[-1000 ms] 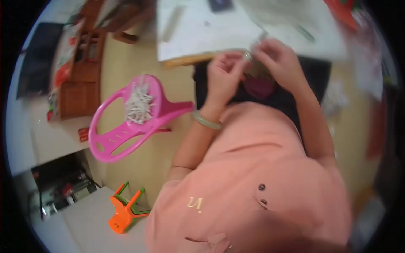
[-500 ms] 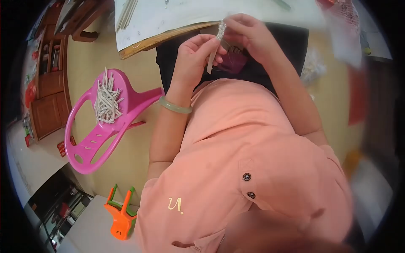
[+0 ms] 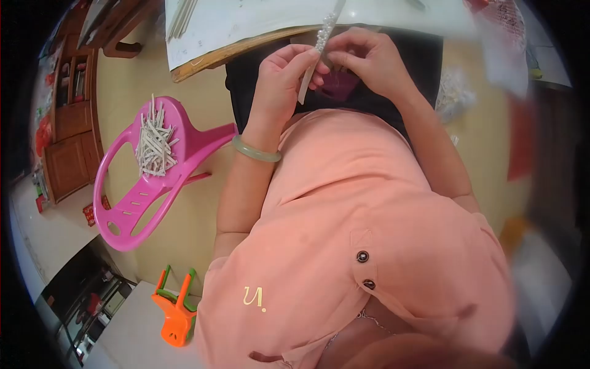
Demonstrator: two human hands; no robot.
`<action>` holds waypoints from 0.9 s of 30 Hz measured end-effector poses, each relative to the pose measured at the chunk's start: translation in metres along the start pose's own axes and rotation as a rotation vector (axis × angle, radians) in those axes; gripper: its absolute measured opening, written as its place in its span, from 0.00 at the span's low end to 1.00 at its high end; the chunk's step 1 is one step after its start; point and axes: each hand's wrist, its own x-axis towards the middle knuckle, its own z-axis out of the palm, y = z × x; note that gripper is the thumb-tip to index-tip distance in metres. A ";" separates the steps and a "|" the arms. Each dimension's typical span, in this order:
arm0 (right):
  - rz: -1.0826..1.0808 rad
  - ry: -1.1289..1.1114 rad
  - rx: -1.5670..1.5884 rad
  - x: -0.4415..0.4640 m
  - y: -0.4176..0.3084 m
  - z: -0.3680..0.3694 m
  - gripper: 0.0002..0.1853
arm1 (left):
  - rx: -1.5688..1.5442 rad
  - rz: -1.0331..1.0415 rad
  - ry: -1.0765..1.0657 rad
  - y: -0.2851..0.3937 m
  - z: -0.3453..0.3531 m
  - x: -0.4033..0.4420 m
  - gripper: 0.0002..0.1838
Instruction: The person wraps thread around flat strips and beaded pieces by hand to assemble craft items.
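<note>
My left hand (image 3: 284, 77), with a pale green bangle on its wrist, pinches a narrow pale strip (image 3: 303, 89) between thumb and fingers. Small white pearl-like beads (image 3: 324, 32) cover its middle part, and the strip's bare far end reaches over the table edge. Close by on the right, my right hand (image 3: 373, 61) has its thumb and fingers drawn together against the strip's side. Whatever those fingertips grip is too small to make out. Dark cloth (image 3: 243, 92) lies beneath both hands, with a purple patch (image 3: 338, 85) showing between them.
A white-topped table (image 3: 246, 18) with a wooden edge stands ahead, bearing thin sticks (image 3: 182, 19) at its left. On a pink plastic chair (image 3: 178, 114) to my left lies a pile of short pale strips (image 3: 157, 144). An orange and green stool (image 3: 176, 320) is lower left.
The strip's far end now shows beyond the beads, past the table edge. My right hand has come down slightly from the beaded top to the strip's side, fingers closer together.
</note>
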 end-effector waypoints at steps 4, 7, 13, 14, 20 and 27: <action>-0.020 -0.029 0.060 0.001 0.003 0.000 0.08 | -0.007 -0.024 -0.011 0.000 -0.003 0.001 0.08; -0.085 -0.045 0.027 0.002 0.005 -0.003 0.08 | -0.035 -0.033 0.007 0.000 -0.003 0.000 0.08; -0.206 -0.063 0.036 0.004 0.010 -0.004 0.07 | -0.075 -0.093 -0.081 -0.001 -0.008 0.002 0.08; -0.192 -0.087 0.104 0.005 0.010 -0.005 0.06 | -0.074 -0.097 -0.081 -0.001 -0.007 0.002 0.08; -0.008 -0.139 0.145 0.005 0.006 -0.005 0.03 | 0.025 -0.083 -0.096 -0.001 -0.005 0.001 0.07; 0.097 -0.262 0.242 0.036 0.010 -0.002 0.14 | 0.430 0.092 0.110 0.011 -0.012 0.019 0.07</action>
